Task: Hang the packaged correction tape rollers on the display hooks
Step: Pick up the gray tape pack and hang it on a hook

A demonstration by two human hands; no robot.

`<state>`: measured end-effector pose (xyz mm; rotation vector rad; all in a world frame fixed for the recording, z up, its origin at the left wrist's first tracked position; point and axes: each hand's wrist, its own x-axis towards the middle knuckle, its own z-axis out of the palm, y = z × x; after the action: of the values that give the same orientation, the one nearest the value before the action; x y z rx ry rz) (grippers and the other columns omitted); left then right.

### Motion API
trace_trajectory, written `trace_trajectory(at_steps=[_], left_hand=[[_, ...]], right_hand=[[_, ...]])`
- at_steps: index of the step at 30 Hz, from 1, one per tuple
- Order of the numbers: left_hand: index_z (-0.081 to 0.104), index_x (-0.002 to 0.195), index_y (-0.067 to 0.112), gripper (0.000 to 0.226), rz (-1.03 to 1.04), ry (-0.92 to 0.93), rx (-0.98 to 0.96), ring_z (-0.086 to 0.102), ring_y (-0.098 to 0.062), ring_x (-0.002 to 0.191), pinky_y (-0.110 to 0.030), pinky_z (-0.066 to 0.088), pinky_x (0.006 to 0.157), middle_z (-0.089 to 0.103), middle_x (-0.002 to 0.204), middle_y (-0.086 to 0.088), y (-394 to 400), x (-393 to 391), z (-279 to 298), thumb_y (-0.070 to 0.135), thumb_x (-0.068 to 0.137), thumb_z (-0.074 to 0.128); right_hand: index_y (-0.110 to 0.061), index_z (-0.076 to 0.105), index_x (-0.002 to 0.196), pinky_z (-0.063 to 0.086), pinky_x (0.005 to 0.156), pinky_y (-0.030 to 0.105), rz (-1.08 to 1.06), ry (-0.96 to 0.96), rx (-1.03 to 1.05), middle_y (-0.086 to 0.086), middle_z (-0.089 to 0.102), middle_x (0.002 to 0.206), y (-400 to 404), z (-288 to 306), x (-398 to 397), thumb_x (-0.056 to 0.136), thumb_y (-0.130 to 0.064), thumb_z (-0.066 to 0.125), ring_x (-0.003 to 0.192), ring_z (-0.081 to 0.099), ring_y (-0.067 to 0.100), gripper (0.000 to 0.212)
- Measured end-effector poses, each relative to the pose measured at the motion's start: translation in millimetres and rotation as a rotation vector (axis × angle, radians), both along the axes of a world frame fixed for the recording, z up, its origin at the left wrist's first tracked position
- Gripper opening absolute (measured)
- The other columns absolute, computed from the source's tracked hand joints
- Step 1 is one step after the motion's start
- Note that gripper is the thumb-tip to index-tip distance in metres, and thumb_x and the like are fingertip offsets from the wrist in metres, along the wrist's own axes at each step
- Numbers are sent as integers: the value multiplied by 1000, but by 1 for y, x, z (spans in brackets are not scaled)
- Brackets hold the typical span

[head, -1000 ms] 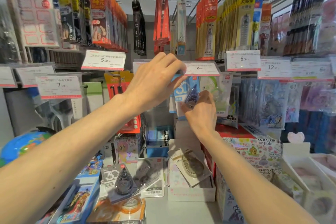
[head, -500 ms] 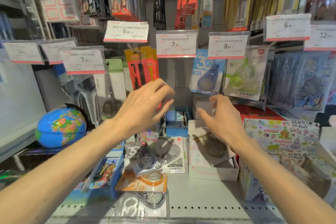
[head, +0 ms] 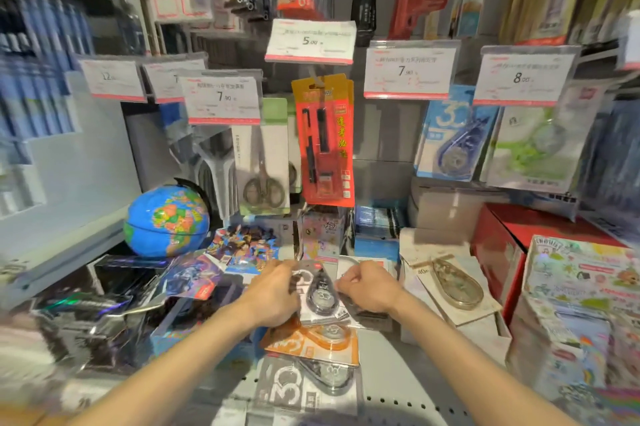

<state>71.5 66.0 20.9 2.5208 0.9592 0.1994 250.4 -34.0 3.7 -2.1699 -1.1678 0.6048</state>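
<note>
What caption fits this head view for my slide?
Both hands, left and right, grasp a black correction tape pack lying on the shelf below the display hooks.

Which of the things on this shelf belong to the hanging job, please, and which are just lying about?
Job: black roller pack between both hands; orange pack; grey pack; hung blue pack.
Lying about: globe; scissors; red box.
</note>
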Motion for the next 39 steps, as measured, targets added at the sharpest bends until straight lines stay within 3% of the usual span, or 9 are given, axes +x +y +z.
trace_trajectory(at_steps=[3, 12, 17, 22, 24, 27, 30, 34, 39], left_hand=[[33, 151, 27, 64, 14, -6, -16, 42, -30, 139, -36, 37, 112, 38, 149, -10, -2, 3, -3, 17, 94, 59], [40, 146, 26, 68, 72, -130, -70, 47, -23, 132, -28, 38, 107, 38, 135, -1, -1, 4, -14, 5, 85, 63], [42, 144, 30, 71, 59, -312, -72, 53, -11, 90, -20, 44, 85, 35, 119, 8, -4, 2, -13, 1, 83, 64], [43, 141, 27, 63, 34, -457, -92, 62, -2, 79, -7, 43, 73, 40, 128, 5, -5, 4, -7, 1, 86, 62], [41, 141, 29, 63, 20, -509, -128, 61, 8, 68, -8, 43, 67, 48, 126, 1, -4, 6, -3, 3, 88, 64], [41, 139, 33, 61, 12, -586, -253, 62, -3, 54, -19, 46, 53, 68, 94, -6, -2, 10, 3, 4, 92, 65], [38, 144, 29, 62, -40, -687, -386, 65, -7, 55, -23, 54, 54, 64, 93, 7, -4, 14, 4, 0, 95, 61], [33, 150, 34, 70, -77, -745, -480, 69, -14, 72, -36, 64, 68, 64, 95, -2, -10, 21, 4, 1, 96, 61], [34, 144, 30, 57, -113, -749, -529, 69, -2, 59, -19, 59, 58, 61, 94, -4, -37, 33, 19, -1, 99, 53]], right_hand=[[-9, 73, 77, 59, 83, 41, -12, -2, -6, 6, 75, 79, 7, -1, -4, 87, -43, 68, 81, 71, 23, 36], [-20, 69, 82, 55, 85, 35, -42, 141, 47, -4, 70, 83, 13, -12, -5, 81, -31, 80, 83, 63, 12, 15], [-17, 62, 105, 54, 77, 31, -92, 270, 151, 2, 69, 92, 2, -7, -3, 78, -27, 84, 81, 64, 13, 37], [-21, 62, 109, 52, 69, 31, -104, 347, 221, -2, 63, 81, -11, 5, 3, 73, -27, 87, 69, 63, 11, 45], [-19, 62, 110, 52, 73, 33, -95, 378, 245, 0, 59, 81, -16, 11, 6, 72, -24, 88, 71, 62, 14, 46], [-18, 63, 110, 55, 79, 40, -102, 364, 284, 10, 59, 90, -24, 20, 6, 70, -23, 90, 74, 62, 19, 48], [-19, 64, 110, 55, 85, 52, -120, 296, 311, 20, 64, 107, -34, 28, 2, 70, -22, 89, 76, 65, 23, 47], [-25, 62, 111, 56, 78, 36, -113, 189, 285, 1, 62, 92, -53, 36, 1, 77, -24, 86, 71, 62, 14, 42], [-30, 62, 110, 49, 67, 22, -104, 73, 307, 1, 61, 93, -75, 45, 15, 78, -28, 84, 72, 55, 11, 39]])
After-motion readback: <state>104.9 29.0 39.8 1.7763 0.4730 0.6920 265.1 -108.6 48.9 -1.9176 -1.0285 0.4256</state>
